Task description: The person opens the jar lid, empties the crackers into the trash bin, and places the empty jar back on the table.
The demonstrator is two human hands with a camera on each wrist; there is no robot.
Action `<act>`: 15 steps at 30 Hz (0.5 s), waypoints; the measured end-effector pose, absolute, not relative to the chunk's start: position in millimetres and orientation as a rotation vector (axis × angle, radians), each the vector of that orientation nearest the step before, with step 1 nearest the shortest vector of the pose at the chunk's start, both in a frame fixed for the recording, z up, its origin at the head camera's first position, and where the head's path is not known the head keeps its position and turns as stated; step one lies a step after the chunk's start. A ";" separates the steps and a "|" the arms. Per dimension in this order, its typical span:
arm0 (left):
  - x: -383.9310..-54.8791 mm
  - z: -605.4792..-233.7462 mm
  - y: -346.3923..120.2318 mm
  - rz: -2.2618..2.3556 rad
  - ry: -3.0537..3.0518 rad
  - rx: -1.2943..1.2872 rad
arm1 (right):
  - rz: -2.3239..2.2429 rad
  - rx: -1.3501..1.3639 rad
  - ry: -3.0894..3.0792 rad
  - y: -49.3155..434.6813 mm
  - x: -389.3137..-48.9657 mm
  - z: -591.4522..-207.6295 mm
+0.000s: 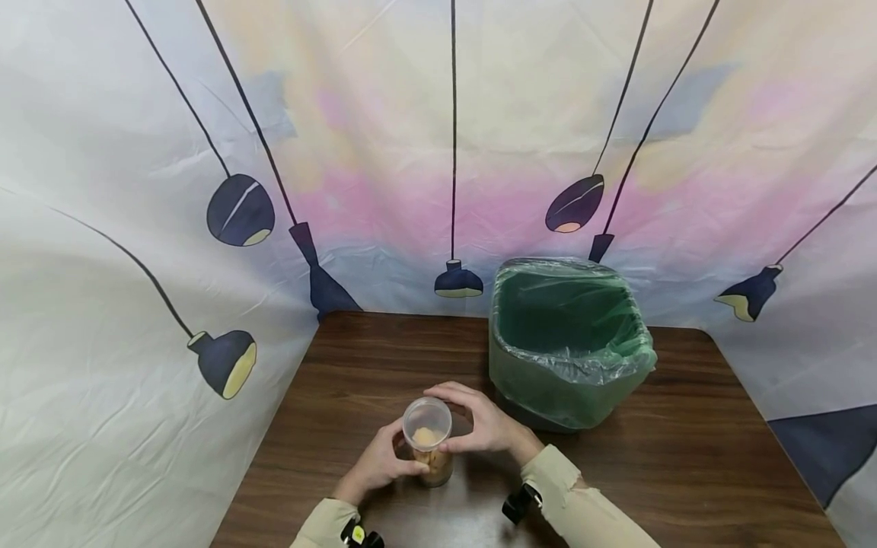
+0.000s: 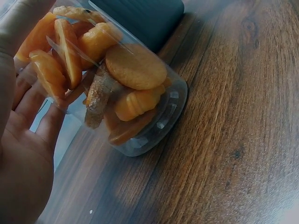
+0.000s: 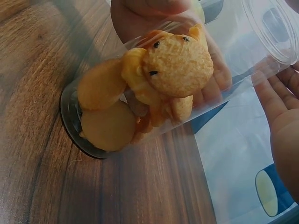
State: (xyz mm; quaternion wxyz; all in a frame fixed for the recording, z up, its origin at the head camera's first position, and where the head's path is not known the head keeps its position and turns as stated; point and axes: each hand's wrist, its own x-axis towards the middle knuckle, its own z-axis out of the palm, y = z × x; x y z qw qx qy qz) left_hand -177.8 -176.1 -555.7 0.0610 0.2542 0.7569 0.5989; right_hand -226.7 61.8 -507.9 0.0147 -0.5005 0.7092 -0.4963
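Note:
A clear plastic jar [image 1: 439,466] of orange-brown cookies stands on the wooden table, between both hands. My left hand [image 1: 378,460] grips the jar's side, its thumb across the front. From the other side my right hand [image 1: 488,423] holds the jar at its round clear top [image 1: 428,416], thumb near and fingers at the far rim. Through the wall in the left wrist view, round and ridged cookies [image 2: 135,67] show, piled at the base. A cookie with dark specks [image 3: 178,65] lies uppermost in the right wrist view.
Behind and right of the jar stands a bin [image 1: 558,384] lined with a green plastic bag [image 1: 603,365]. The dark wood table [image 1: 658,464] runs back to a hanging cloth [image 1: 384,152] printed with lamps, which also closes off both sides.

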 end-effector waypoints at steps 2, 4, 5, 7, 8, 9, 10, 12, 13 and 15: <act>-178.2 -555.6 -175.8 1.813 2.290 0.773 | -1.556 -1.545 2.198 62.4 -228.3 -511.8; -178.5 -555.7 -175.7 1.814 2.291 0.778 | -1.562 -1.530 2.195 62.5 -228.7 -513.6; -178.5 -555.7 -175.6 1.815 2.290 0.779 | -1.564 -1.524 2.201 62.6 -228.7 -514.2; -178.3 -555.3 -175.6 1.816 2.286 0.780 | -1.568 -1.520 2.215 62.7 -226.7 -512.5; -178.2 -555.2 -175.6 1.815 2.285 0.780 | -1.566 -1.524 2.230 62.8 -225.3 -510.8; -178.0 -555.0 -175.6 1.814 2.285 0.778 | -1.565 -1.532 2.239 63.3 -222.8 -506.1; -177.8 -554.8 -175.6 1.813 2.284 0.774 | -1.565 -1.540 2.248 63.9 -220.2 -501.7; -177.4 -554.4 -175.4 1.810 2.287 0.767 | -1.560 -1.552 2.270 65.4 -214.8 -492.6; -177.4 -554.1 -175.3 1.807 2.290 0.762 | -1.552 -1.557 2.291 66.2 -212.2 -488.3; -177.4 -553.5 -175.0 1.805 2.293 0.753 | -1.566 -1.554 2.282 68.2 -207.3 -480.5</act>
